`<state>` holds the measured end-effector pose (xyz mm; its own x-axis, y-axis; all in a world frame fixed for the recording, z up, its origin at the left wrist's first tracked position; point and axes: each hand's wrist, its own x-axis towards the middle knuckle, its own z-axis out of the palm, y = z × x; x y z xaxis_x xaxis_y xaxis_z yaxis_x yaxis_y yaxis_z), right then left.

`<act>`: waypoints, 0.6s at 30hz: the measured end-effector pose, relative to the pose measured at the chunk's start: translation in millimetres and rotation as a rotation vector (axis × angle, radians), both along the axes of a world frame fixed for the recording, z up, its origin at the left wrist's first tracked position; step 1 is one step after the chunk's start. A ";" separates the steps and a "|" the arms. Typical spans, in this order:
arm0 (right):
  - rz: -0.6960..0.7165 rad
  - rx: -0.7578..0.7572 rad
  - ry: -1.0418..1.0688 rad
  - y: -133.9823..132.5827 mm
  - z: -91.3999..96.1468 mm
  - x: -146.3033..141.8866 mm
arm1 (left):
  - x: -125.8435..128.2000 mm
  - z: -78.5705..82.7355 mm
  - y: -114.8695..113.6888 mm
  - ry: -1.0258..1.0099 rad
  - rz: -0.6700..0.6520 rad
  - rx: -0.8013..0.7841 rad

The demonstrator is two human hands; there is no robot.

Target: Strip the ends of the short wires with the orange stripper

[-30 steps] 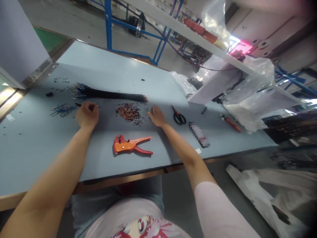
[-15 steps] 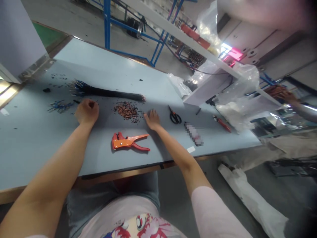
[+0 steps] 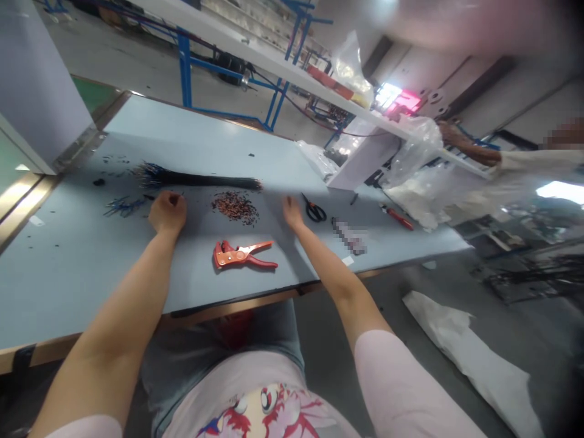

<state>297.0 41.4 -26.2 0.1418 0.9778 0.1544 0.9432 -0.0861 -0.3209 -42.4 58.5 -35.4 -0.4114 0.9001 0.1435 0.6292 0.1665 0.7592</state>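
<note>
Head view, and we're looking straight down the table (image 3: 77,274) with both arms out in front. The left grip (image 3: 167,213) sits curled tight, fingers folded into the palm just above the table; if anything is pinched in there, it's hidden, so I can't call that. Just beyond it lies a long bundle of black wires (image 3: 196,183), its blue-tipped end fanned out to the left of the grip. Close by on the grip's left is a small scatter of loose blue wire pieces (image 3: 123,207), with tiny dark scraps sprinkled farther out that way.

Over to the right grip (image 3: 292,213): fingers extended and close together, hand open, reaching down toward the tabletop, with nothing in hold. Between the two grips, a little ahead, sits a heap of small copper-coloured terminals (image 3: 235,208). Nearer the body, below and between them, an orange wire stripper (image 3: 241,255) lies flat with its red handles pointing right.

Just right of the right grip are black-handled scissors (image 3: 314,210). Farther along come a pixel-blurred flat object (image 3: 349,236) and red-handled pliers (image 3: 396,217), well away from either grip. Past those, clear plastic bags (image 3: 417,146) bunch at the far end of the table, and a co-worker's bare forearm (image 3: 472,152) crosses beyond them, well apart from this person's own hands. Down on the floor to the right lies a white sack (image 3: 469,359).
</note>
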 end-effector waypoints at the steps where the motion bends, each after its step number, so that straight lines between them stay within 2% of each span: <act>1: -0.066 0.024 -0.026 -15.3 -3.3 9.7 | -0.2 -0.1 -0.3 0.000 0.001 0.004; 4: -0.184 0.064 -0.082 -58.3 -15.6 21.4 | -1.0 -0.8 -1.5 0.004 -0.001 0.025; 7: -0.206 0.085 -0.117 -80.2 -23.3 15.3 | -1.0 -0.2 -4.2 0.020 -0.010 0.051; 12: -0.225 0.069 -0.153 -80.4 -20.0 3.4 | 1.0 -1.1 -10.9 0.075 -0.042 0.069; 18: -0.304 0.041 -0.191 -82.9 -14.1 -1.9 | -1.8 -2.7 -16.3 0.216 -0.311 -0.017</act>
